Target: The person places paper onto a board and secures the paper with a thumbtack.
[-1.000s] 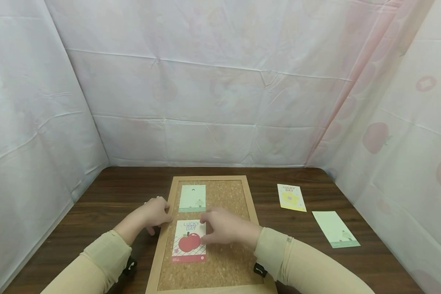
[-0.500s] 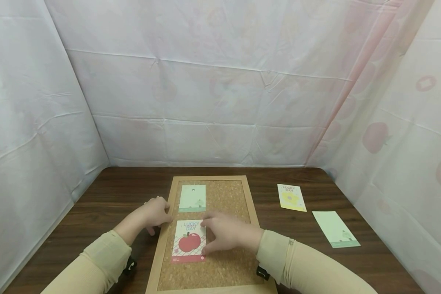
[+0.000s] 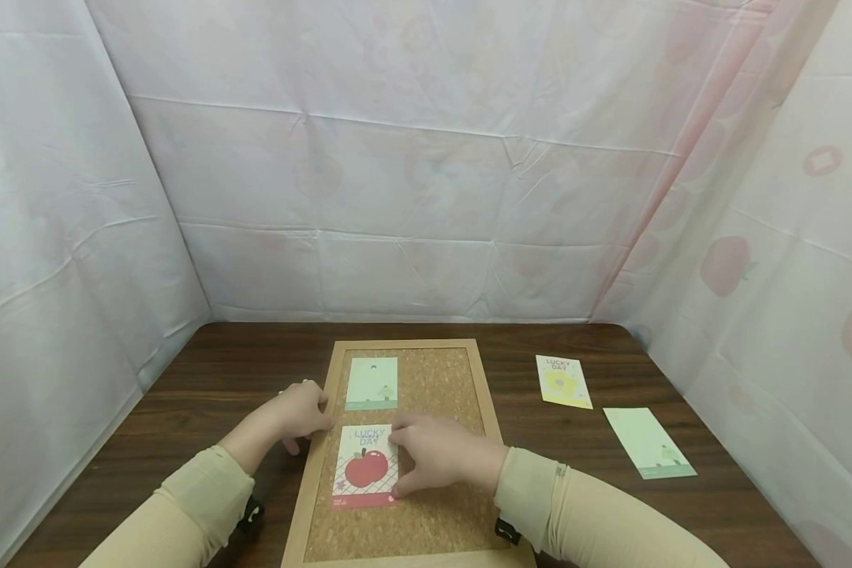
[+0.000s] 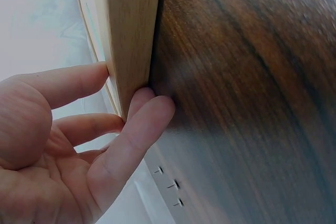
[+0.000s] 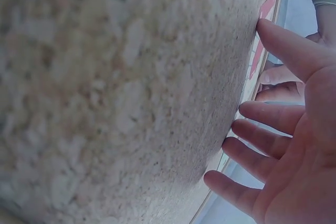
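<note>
A wood-framed corkboard lies on the dark table. My left hand holds its left frame edge; the left wrist view shows the thumb on the frame's inner side and other fingers along the outer side. On the cork's lower left lies a card with a red apple and "LUCKY DAY" lettering. My right hand rests at this card's right edge, thumb near its lower corner and fingertips near its upper one. The right wrist view shows these fingers spread, tips touching the board. Above it, a pale green card has a small dark spot near its top.
To the board's right lie a yellow flower card and another pale green card on the wooden table. Small metal pins stand by the table's edge in the left wrist view. White printed curtains hang behind.
The right hand's thumb has slid down along the apple card's right edge, toward its lower corner. The left hand and the cards appear to stay in place.
</note>
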Available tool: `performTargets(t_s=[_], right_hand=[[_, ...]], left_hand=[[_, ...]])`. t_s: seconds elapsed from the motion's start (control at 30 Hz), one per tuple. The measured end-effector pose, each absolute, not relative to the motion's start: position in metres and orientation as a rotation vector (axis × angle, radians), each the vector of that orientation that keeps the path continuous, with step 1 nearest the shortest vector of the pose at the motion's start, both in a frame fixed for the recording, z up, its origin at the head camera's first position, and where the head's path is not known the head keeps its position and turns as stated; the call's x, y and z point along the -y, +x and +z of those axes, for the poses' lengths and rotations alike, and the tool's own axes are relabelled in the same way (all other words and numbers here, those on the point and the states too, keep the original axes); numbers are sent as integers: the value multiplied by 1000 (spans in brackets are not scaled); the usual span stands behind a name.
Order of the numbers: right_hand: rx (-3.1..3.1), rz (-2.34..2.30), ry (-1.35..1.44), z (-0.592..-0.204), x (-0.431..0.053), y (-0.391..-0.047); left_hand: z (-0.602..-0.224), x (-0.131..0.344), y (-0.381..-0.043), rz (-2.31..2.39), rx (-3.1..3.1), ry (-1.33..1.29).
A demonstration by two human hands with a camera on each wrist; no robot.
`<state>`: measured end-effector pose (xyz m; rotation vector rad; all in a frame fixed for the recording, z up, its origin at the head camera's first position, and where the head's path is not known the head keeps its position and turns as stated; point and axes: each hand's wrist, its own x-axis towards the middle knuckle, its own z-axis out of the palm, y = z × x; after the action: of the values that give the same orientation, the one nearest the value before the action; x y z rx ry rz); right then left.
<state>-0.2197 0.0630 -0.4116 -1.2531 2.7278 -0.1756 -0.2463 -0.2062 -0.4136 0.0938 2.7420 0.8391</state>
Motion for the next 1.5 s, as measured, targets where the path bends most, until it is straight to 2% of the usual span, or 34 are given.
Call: performTargets(t_s=[0.87, 1.03, 1.3, 1.5], right_hand=[[-2733, -5, -1296, -410, -62, -213], [-2732, -6, -1293, -409, -62, -212], [-2740, 3, -1312, -410, -64, -212], [-2741, -2, -1339, -412, -66, -214]], left_hand=[[-416, 215, -252, 732, -2837, 142], [-410, 219, -253, 715, -2970, 214], [-393, 225, -260, 910, -3229, 493], [-386, 235, -262, 947, -3351, 563]])
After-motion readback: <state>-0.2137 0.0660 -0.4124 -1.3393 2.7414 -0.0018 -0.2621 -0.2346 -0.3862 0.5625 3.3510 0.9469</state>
